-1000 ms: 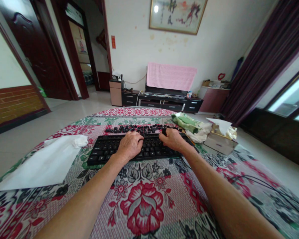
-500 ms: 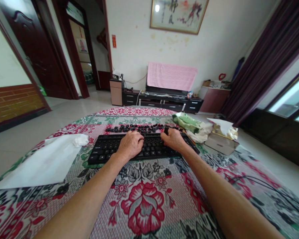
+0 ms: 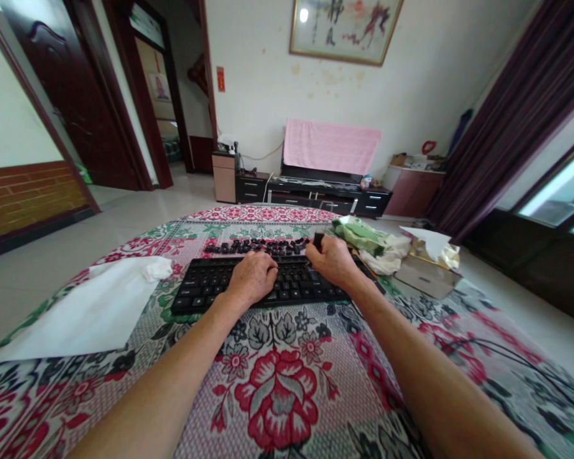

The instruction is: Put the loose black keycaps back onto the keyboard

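We see the black keyboard (image 3: pixel 294 290) lying flat on the cloth-covered desk (image 3: pixel 277 395), with loose dark pieces (image 3: pixel 243 246) strewn just beyond its far edge, presumably to stay within easy reach. Our left hand (image 3: pixel 253 279) rests on the keyboard, perhaps steadying it (its fingertips are hidden, so we cannot tell its grip). Our right hand's (image 3: pixel 333 260) grip is together, clamped on a small black object (image 3: pixel 319 240).
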`<state>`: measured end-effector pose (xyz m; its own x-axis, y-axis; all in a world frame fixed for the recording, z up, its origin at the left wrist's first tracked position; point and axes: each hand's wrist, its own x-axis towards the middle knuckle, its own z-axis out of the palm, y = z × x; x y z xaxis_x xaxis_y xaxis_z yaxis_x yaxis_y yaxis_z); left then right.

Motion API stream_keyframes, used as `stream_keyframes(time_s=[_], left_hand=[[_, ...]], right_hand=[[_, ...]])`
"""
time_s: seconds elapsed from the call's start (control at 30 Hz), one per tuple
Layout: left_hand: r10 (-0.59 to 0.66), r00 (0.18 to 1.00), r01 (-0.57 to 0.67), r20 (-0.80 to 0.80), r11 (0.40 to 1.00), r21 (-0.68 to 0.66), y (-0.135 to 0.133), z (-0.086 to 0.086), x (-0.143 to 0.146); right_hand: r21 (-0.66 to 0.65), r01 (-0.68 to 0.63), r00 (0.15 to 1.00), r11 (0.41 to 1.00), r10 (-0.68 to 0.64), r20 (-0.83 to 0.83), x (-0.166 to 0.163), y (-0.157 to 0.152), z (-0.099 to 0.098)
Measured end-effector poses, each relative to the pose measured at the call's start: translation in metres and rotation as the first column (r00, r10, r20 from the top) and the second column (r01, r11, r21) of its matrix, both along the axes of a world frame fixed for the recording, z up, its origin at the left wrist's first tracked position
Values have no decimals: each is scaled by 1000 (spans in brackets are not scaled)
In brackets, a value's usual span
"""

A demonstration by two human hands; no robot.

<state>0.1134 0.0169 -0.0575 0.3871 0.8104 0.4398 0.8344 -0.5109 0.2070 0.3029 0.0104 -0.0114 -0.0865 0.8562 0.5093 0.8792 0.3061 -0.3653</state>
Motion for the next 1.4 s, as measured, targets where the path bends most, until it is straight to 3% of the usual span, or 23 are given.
stream_keyframes(time_s=[0.43, 0.63, 0.87, 1.23, 1.4], left_hand=[[-53, 999, 53, -6, 998, 21, 6, -5, -1], [-63, 998, 63, 1, 997, 32, 6, -5, -1], [-60, 998, 61, -9, 997, 42, 5, -5, -1], [-86, 996, 87, -21, 995, 51, 6, -4, -1], [-73, 997, 75, -37, 996, 55, 6, -4, -1]], right_hand=[[-306, -100, 990, 947, 64, -126, 17, 3, -15], [-301, -96, 979, 949, 35, -201, 21, 3, -17], [-496, -202, 925, 845, -2, -381, 30, 7, -14], [-490, -428, 895, 760, 279, -348, 44, -2, -2], [-429, -417, 900, 802, 297, -319, 47, -3, 5]])
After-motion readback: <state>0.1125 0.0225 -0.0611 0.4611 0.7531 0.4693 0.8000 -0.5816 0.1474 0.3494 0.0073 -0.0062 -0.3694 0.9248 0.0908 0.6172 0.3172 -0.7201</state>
